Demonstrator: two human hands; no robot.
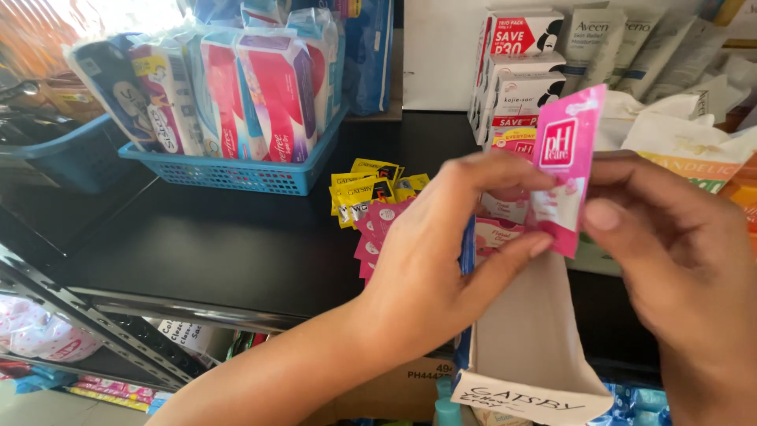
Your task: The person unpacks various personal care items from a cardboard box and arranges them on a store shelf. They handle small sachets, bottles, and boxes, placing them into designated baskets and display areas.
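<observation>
I see left hand (441,260) and right hand (670,260) both pinching the pink sachet (564,170), fingers clamped on its edges | sachet upright above the narrow box (528,347) | I'd keep the pinch light (foil creases) and lower it straight below my fingertips.

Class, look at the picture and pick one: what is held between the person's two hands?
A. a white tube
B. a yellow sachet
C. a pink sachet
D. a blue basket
C: both the left hand and the right hand pinch a pink sachet above a narrow cardboard box; the yellow sachets lie untouched on the black shelf.
</observation>
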